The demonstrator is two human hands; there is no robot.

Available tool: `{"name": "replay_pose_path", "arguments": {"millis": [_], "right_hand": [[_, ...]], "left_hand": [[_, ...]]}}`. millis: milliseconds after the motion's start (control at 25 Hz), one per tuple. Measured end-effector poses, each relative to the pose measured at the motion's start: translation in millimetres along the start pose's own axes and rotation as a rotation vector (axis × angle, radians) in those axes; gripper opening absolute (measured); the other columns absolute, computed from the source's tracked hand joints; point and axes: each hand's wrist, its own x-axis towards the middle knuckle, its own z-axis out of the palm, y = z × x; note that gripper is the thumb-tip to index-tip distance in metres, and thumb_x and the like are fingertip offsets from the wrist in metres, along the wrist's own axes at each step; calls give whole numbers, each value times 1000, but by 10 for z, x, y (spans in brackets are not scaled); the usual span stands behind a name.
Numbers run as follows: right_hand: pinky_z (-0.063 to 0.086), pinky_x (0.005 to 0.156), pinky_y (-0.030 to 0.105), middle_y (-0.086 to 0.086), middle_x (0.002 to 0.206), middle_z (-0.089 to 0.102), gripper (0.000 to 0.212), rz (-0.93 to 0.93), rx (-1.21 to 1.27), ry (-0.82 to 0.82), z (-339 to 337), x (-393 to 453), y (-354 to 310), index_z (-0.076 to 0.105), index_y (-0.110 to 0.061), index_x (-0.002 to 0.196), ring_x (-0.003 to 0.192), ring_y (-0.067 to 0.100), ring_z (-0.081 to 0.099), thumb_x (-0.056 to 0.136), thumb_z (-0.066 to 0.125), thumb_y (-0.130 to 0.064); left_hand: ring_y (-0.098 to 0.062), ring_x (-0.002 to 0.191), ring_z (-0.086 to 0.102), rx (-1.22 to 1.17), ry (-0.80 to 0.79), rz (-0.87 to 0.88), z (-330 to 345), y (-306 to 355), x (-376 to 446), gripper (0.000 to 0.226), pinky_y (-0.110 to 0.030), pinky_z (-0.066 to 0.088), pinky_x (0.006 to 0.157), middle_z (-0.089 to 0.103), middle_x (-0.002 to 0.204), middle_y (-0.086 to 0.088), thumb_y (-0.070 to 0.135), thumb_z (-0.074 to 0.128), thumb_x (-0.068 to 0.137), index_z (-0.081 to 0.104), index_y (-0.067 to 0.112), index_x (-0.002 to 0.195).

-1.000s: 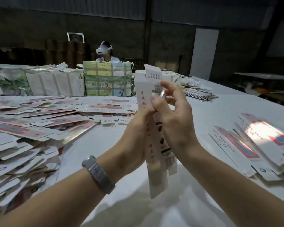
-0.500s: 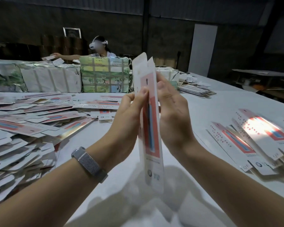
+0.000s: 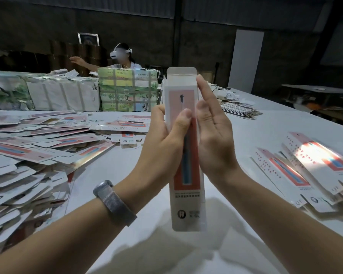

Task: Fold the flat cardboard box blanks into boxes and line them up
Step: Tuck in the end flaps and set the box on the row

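Blank heap: loose flat blanks (image 3: 34, 155) cover the table's left edge, spreading toward the far left corner, well apart from the hands.
Left hand: the left hand (image 3: 162, 143) grips the box from its left side, thumb curled across the printed front, the other fingers hidden behind.
Box: the box (image 3: 186, 196) is held upright in the air over the near middle of the table (image 3: 246, 139), between the two hands; not resting on anything.
Long axis: vertical, bottom end toward the near edge, top flap (image 3: 181, 73) standing open and pointing up.
Right hand: the right hand (image 3: 214, 135) lies flat and straight-fingered against the box's right side, pressing, not curled round it.
Nearer hand: both touch the box; the right hand's fingertips reach closest to the open flap, so tucking it likely falls to that hand while the left steadies.
Right-edge pile: more blanks (image 3: 305, 169) lie by the table's right edge.
Progress: the tube looks squared up; the top is not yet closed.
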Motion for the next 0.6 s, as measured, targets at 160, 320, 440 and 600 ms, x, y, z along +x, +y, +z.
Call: {"name": "replay_pose_path", "arguments": {"millis": [160, 320, 440, 600], "right_hand": [[52, 88, 16, -39, 112, 61, 38, 5, -31, 5, -1, -11, 29, 38, -32, 143, 113, -5, 62, 108, 32, -18], [53, 85, 17, -32, 114, 62, 36, 61, 9, 9, -5, 8, 22, 44, -31, 141, 111, -1, 63, 108, 34, -19], [56, 78, 21, -15, 105, 69, 32, 118, 24, -5, -15, 36, -10, 50, -27, 134, 101, 6, 68, 108, 34, -18], [59, 73, 29, 1, 93, 67, 16, 154, 73, 18, 17, 26, -49, 51, -24, 109, 83, 14, 68, 106, 38, -16]], "left_hand": [[-6, 91, 72, 65, -22, 98, -20, -14, -1, 27, -23, 59, 70, 69, 96, 22, 37, 43, 104, 41, 28, 130], [-6, 97, 71, 33, -52, 135, -60, 2, 29, 52, -25, 59, 75, 67, 104, 25, 32, 45, 100, 26, 43, 148], [-10, 88, 73, 31, -37, 105, -73, -17, 54, 49, -26, 59, 70, 70, 100, 16, 32, 48, 97, 33, 40, 143], [-17, 83, 73, 107, -32, 132, -51, -28, 34, 38, -38, 62, 70, 72, 98, 6, 33, 46, 97, 38, 32, 133]]}}
